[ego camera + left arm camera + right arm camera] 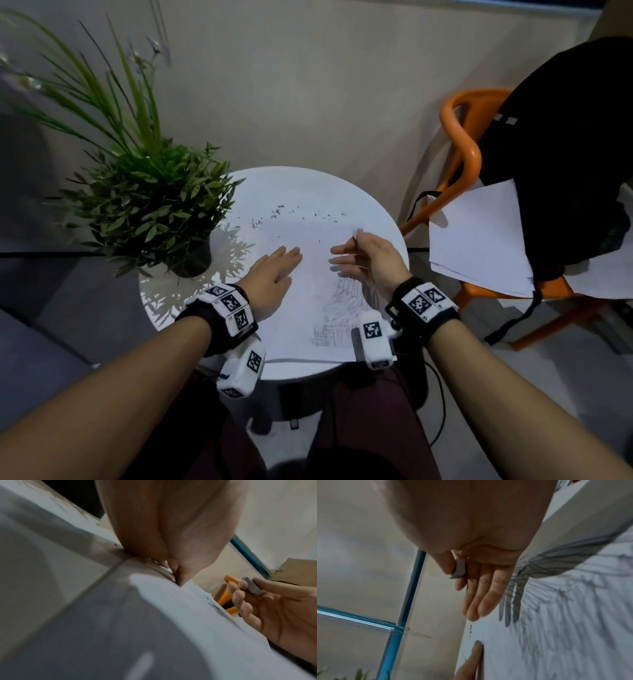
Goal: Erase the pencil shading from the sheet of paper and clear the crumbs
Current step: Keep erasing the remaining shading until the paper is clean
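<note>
Two hands work over a sheet of paper (308, 274) lying on a round white desk (373, 212). Left hand (274, 277): flat, palm down, fingers straight and together, pressing on the left part of the sheet. Right hand (370, 257): raised just above the right part of the sheet, pinching a small grey eraser (252, 585) between thumb and forefinger; the other three fingers (479, 599) are stretched out straight and throw their shadow on the paper. The two hands are apart, with bare paper between them.

Pencil shading (346, 298): a patch of dense strokes on the near right part of the sheet, under and just behind the right wrist, with a smaller cross-hatched area (323, 337) at the near edge. The far half of the sheet looks pale and unmarked.

Crumbs (301, 214): dark eraser shreds scattered in a loose band across the far edge of the sheet and the desk top beyond it; a few lie singly on the paper ahead of the left fingertips.

Surroundings: a potted plant (147, 205) stands on the left edge of the desk, its leaves casting shadows on the surface. An orange chair (462, 150) to the right carries a black bag (565, 154) and loose white sheets (479, 240). Both wrists wear black bands with white marker blocks (229, 306).
</note>
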The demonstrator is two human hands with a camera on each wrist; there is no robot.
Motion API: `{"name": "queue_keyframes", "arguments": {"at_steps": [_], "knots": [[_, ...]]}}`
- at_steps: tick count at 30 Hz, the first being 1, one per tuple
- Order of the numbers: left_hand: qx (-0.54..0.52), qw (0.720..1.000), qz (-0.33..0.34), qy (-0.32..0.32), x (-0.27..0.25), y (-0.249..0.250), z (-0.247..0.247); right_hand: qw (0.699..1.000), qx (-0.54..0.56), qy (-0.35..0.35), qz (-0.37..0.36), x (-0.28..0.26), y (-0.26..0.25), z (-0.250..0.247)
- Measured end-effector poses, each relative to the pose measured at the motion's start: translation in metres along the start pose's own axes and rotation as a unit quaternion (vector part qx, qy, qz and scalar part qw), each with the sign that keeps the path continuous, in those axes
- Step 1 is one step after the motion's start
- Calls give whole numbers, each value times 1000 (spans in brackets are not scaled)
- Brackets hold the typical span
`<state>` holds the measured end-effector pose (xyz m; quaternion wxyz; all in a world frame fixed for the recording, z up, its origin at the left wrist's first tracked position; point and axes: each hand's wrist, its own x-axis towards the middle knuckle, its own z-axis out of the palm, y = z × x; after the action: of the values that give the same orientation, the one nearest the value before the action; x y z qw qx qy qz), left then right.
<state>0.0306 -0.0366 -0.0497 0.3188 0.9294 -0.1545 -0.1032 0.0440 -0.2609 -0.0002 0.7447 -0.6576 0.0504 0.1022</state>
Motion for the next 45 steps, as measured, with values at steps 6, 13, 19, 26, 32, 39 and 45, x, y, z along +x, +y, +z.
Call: {"name": "queue_keyframes", "arguments": {"at_steps": [6, 13, 19, 26, 32, 39, 45], "knots": [[161, 986, -35, 30, -7, 36, 6, 997, 2, -72, 29, -8, 19, -12], [184, 982, -32, 21, -65, 52, 36, 996, 14, -85, -7, -1, 37, -19], [173, 978, -35, 109, -73, 41, 60, 967, -215, -129, -36, -3, 19, -17], [180, 976, -61, 109, -74, 43, 58, 674, -685, -217, -172, -21, -1, 28], [249, 963, -76, 70, -74, 46, 57, 602, -708, -316, -191, -42, 11, 33], [275, 956, -91, 46, -73, 47, 58, 633, -722, -195, -198, -3, 2, 28], [271, 958, -83, 37, -73, 46, 58, 694, -632, -293, -180, -17, 13, 32]]}}
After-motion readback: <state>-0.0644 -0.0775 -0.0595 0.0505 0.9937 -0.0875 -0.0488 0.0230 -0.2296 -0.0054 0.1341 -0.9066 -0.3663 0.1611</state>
